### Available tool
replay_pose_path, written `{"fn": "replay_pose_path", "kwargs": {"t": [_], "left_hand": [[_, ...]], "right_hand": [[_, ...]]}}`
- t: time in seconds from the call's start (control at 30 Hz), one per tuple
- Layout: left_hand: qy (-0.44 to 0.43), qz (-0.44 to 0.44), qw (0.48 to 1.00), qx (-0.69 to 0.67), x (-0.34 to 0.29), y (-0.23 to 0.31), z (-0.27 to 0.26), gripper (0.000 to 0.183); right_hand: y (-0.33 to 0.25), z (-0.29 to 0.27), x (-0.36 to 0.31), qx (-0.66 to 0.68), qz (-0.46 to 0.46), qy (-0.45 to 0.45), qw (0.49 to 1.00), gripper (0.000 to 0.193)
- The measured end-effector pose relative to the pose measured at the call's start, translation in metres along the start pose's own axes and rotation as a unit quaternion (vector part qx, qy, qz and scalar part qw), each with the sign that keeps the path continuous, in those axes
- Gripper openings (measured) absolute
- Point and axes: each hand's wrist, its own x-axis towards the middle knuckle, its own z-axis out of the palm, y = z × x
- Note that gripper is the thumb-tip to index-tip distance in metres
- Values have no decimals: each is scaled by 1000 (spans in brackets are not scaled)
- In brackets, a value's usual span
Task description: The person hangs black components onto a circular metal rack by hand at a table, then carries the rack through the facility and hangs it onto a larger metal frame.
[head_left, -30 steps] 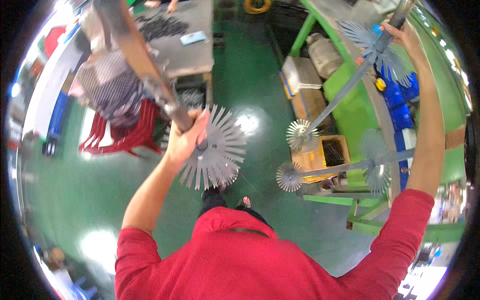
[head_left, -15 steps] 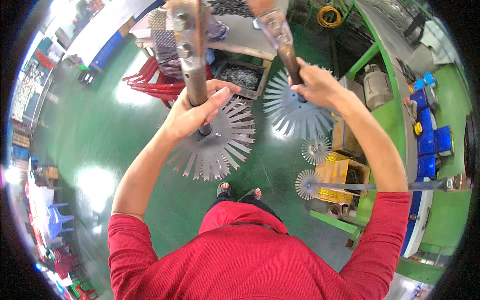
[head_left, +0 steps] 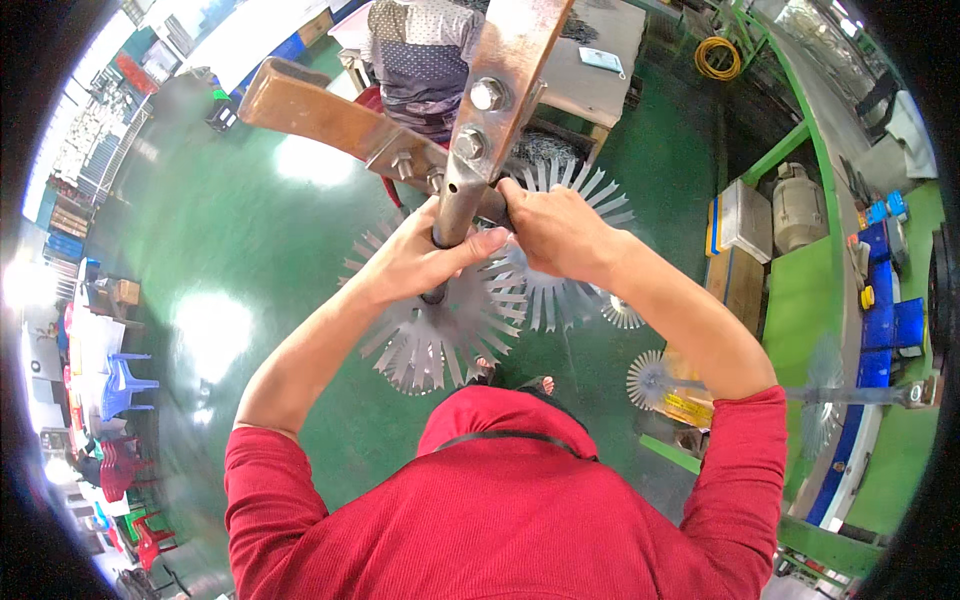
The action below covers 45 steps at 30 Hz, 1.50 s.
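My left hand is closed round an upright steel shaft, thumb across its front. Two bolts join this shaft to a flat brown bar above. A grey metal disc with slotted, notched teeth spreads below the hand. My right hand grips a second steel shaft close beside the first. Its bolted brown bar slants to the upper left, passing behind the first bar. Another toothed disc sits below my right hand. The hands nearly touch, and whether the shafts touch I cannot tell.
Ahead, a person in patterned clothes sits by a table. On the right are a green-framed bench, a grey tank and blue bins. Small toothed discs stand near the bench. A blue stool is far left.
My right hand has moved left to beside my left hand, bringing its shaft and disc along. Its brown bar has swung over to the upper left. The left-hand bar now leans right.
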Motion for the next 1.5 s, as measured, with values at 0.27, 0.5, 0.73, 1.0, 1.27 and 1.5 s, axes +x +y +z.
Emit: {"fn": "replay_pose_path", "kwargs": {"t": [0.27, 0.5, 0.73, 1.0, 1.27, 1.5], "left_hand": [[30, -11, 998, -52, -32, -11, -24, 59], [89, 9, 991, -103, -40, -29, -22, 32], [32, 80, 993, -75, -45, -22, -9, 31], [41, 98, 993, -49, -46, -13, 0, 30], [123, 81, 989, -23, -67, 5, -6, 27], [112, 94, 989, -29, -79, -15, -26, 30]], "right_hand": [[-42, 19, 28, 28, -21, -50, 998, 52], [-49, 60, 34, 75, -9, 7, 997, 70], [-42, -18, -81, -24, 124, 326, 937, 48], [55, -86, -443, -197, 552, 716, 379, 93], [165, -74, -459, 77, 486, 747, 447, 36], [171, -114, -419, 189, 417, 747, 482, 26]]}}
